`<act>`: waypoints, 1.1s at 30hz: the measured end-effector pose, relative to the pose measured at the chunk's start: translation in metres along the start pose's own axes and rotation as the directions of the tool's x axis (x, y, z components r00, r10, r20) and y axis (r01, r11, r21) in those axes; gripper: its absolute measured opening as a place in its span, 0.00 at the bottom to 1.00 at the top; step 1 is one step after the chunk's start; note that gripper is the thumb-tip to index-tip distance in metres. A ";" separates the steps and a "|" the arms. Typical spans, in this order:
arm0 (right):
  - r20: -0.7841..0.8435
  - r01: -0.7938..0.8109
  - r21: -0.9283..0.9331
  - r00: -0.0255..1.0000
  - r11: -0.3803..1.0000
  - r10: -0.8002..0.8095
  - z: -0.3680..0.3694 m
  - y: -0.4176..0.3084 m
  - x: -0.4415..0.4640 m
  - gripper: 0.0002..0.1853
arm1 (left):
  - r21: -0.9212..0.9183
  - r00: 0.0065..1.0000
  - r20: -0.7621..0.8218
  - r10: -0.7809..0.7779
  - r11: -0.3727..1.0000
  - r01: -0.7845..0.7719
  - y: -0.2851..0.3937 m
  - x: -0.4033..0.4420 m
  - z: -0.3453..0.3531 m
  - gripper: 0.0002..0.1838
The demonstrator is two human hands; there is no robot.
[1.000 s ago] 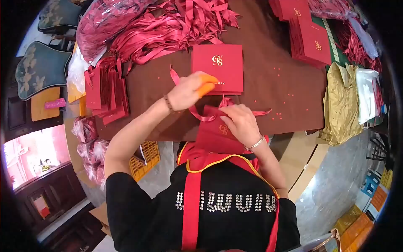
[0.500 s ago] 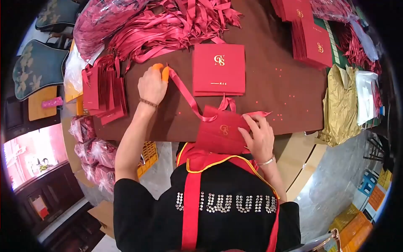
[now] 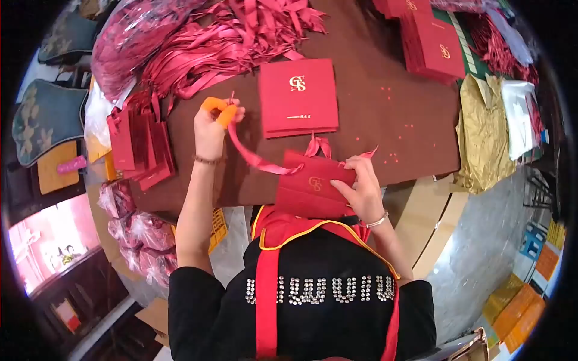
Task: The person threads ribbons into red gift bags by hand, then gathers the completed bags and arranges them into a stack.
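My left hand (image 3: 215,125), with orange covers on two fingertips, pinches the end of a red ribbon (image 3: 248,157) above the brown cloth. The ribbon runs from there to the top edge of a small red paper bag (image 3: 305,188) with a gold logo. My right hand (image 3: 359,183) grips that bag by its right side at the table's front edge, thumb on the front face. Another loose red ribbon (image 3: 319,146) sticks up behind the bag. Just beyond it lies a stack of flat red bags (image 3: 298,96) with gold lettering.
A heap of red ribbons (image 3: 223,51) covers the far side of the brown table (image 3: 361,84). Bags with ribbon handles (image 3: 141,144) lie at left, more stacked bags (image 3: 435,51) at far right. A gold plastic wrapper (image 3: 484,135) hangs at the right edge.
My left hand has turned upright and lifted the ribbon end, so the ribbon now curves. The bag stays in my right hand. The whole view has shifted slightly.
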State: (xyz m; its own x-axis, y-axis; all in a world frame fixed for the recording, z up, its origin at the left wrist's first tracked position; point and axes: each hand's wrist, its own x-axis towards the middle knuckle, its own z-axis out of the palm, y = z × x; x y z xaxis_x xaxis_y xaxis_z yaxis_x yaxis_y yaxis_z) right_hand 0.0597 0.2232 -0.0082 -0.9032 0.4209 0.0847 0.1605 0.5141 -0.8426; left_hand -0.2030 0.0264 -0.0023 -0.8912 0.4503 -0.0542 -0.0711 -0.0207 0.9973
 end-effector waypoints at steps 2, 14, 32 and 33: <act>0.058 -0.065 0.065 0.996 0.996 0.061 -0.003 0.006 -0.001 0.17 | -0.052 0.989 0.138 -0.051 0.997 0.059 0.024 -0.020 0.026 0.02; 0.351 -0.512 0.272 0.841 0.815 0.412 -0.025 0.007 0.009 0.11 | 0.515 0.833 0.515 -0.203 0.850 -0.110 0.015 -0.091 0.104 0.08; 0.364 -0.539 0.359 0.832 0.762 0.418 -0.016 0.000 0.012 0.10 | 0.665 0.735 0.641 0.221 0.319 -0.676 -0.003 -0.110 0.115 0.08; 0.365 -0.539 0.359 0.833 0.762 0.416 -0.016 -0.001 0.012 0.10 | 0.672 0.744 0.631 0.219 0.324 -0.666 -0.004 -0.111 0.115 0.07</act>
State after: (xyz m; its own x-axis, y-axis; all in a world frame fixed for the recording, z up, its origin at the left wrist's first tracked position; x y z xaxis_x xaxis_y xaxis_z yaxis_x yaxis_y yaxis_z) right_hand 0.0552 0.2395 0.0022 -0.8306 0.2914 -0.4746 0.4661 -0.1028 -0.8787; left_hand -0.0525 0.0796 0.0060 -0.3958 0.8939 0.2103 0.8714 0.2933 0.3932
